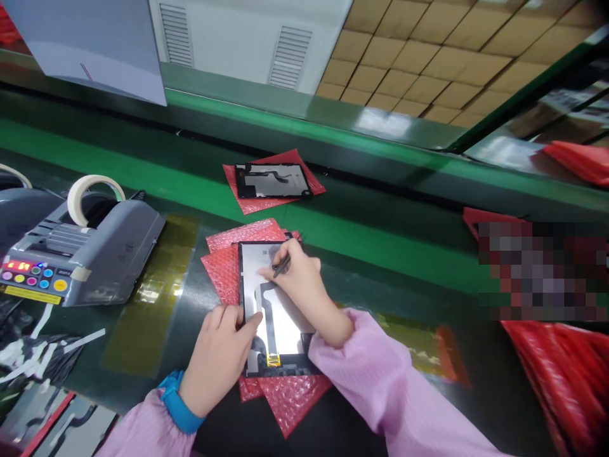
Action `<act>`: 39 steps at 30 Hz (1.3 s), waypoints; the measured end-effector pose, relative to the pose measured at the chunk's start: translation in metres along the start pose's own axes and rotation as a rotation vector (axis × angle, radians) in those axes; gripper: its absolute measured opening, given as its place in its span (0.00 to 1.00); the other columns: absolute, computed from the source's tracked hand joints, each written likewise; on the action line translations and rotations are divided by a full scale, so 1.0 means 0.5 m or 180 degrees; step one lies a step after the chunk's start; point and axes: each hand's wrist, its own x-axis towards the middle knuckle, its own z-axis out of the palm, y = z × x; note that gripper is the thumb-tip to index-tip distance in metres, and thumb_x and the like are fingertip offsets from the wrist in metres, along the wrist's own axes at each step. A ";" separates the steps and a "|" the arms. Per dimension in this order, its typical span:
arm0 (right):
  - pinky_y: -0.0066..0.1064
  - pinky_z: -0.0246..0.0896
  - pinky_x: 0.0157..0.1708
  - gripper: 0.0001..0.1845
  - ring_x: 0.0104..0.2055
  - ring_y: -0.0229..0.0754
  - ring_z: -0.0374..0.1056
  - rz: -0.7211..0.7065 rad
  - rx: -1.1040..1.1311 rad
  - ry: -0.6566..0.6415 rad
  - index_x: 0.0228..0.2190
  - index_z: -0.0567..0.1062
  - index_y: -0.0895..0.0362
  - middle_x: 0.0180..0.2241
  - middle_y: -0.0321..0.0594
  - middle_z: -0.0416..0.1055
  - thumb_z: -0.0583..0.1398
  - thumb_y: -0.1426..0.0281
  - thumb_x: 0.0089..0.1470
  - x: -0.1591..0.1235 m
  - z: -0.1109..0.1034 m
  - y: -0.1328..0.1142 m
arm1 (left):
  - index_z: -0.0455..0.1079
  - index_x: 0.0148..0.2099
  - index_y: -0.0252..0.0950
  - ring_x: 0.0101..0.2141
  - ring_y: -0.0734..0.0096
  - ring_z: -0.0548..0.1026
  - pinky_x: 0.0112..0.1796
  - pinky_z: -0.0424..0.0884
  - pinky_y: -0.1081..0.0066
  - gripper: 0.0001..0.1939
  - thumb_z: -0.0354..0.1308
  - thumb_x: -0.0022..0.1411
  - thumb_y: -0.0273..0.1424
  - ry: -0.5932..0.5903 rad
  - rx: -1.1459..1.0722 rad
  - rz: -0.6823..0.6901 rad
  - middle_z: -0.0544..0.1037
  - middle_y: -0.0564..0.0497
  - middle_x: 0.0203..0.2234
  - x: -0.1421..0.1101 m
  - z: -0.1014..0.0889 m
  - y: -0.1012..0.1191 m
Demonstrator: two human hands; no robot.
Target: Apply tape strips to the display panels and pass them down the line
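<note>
Through the head camera I observed the right hand (302, 273) closed in a pinch around a slim black pen-like tool (281, 265), held over the upper part of a flat rectangular display panel with a silver back and black edges (290, 324), which lay on red bubble-wrap sheets (297, 403) on the dark green work surface (214, 419). The left hand (221, 346) was partly open, its fingers at the panel's left edge and its thumb on the silver back, beside a black ribbon cable (270, 320) ending in a yellow tab (273, 360), and gripped no tool.
</note>
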 end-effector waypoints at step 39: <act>0.38 0.72 0.39 0.17 0.40 0.42 0.72 0.0341 0.0212 0.1247 0.47 0.73 0.58 0.45 0.42 0.73 0.61 0.59 0.62 0.114 -0.272 0.156 | 0.57 0.65 0.35 0.65 0.48 0.61 0.53 0.73 0.51 0.24 0.49 0.69 0.27 0.0762 -0.0195 0.0041 0.63 0.35 0.65 0.011 0.074 0.069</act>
